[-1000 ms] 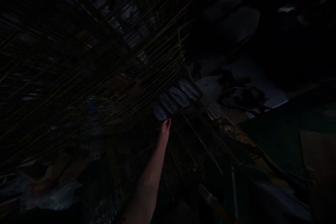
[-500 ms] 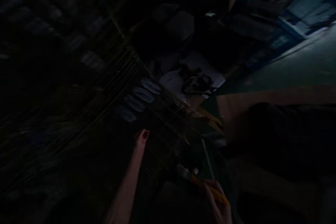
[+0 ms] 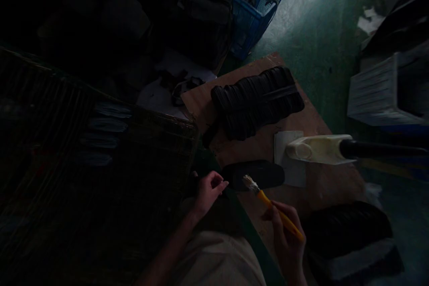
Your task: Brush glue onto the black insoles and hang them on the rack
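My right hand (image 3: pixel 284 228) grips a paintbrush (image 3: pixel 281 219) by its yellow handle; the bristles, with whitish stuff on them, point up and left. My left hand (image 3: pixel 210 190) has loosely bent fingers, with a gap between thumb and forefinger. Its fingertips are at the left end of a dark, flat, oblong piece (image 3: pixel 258 175) with rounded ends; I cannot tell if they touch it. That piece lies on a wooden board (image 3: pixel 321 187), below the brush tip's level on the picture's left side. Behind it on the board lies a bundle of black flat pieces (image 3: pixel 261 100).
A cream container (image 3: pixel 318 149) with a long black part stands on a white sheet (image 3: pixel 298 178). Another dark stack (image 3: pixel 348 228) is at front right. On the left is a dark wire rack (image 3: pixel 161 134) with several pale oblong pieces (image 3: pixel 107 125). Blue crate (image 3: pixel 248 22) behind; grey crate (image 3: pixel 372 94) right.
The view has swung to the right, from the rack to the board. My left hand has moved from over the rack to the dark oblong piece. My right hand still holds the paintbrush.
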{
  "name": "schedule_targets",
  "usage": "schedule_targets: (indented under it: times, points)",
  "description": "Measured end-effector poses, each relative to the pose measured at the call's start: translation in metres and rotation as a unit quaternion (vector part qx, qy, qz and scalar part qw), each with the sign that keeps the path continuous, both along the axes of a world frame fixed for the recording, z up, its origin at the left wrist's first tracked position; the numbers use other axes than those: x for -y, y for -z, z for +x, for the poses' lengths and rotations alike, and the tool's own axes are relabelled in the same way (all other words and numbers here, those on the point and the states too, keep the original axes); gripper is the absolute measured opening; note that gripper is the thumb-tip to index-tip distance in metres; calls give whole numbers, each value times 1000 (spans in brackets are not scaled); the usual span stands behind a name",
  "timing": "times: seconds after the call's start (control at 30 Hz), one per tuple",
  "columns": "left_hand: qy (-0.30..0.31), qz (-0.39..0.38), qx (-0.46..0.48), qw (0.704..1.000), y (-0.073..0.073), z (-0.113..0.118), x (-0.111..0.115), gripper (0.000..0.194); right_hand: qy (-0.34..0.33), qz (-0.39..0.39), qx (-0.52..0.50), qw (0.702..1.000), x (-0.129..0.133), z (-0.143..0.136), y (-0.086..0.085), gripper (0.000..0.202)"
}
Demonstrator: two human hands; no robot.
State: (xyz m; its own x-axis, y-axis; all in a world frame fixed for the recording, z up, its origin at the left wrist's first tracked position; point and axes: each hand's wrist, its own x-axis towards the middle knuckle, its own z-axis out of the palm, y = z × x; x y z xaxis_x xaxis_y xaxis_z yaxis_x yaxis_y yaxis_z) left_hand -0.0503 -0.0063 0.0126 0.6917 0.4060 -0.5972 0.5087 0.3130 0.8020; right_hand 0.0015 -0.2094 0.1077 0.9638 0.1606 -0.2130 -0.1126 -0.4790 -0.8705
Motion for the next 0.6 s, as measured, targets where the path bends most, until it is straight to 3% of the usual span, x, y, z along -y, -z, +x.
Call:
schedule_targets:
  times: [0.2, 0.33, 0.53, 0.6]
  points:
    - [5, 86, -50, 995, 2, 14, 25, 21, -77, 9, 5, 997, 1, -2, 28, 17]
    - [0, 69, -66, 995, 5, 19, 30, 19, -109, 4, -2, 994, 3, -4, 42, 17]
    - [-24, 34, -99, 994, 6, 23, 35, 23, -47, -69, 44, 996, 24, 5, 32, 19]
    - [-28, 30, -106, 994, 6, 23, 36, 23, -60, -62, 63, 994, 23, 3, 28, 17]
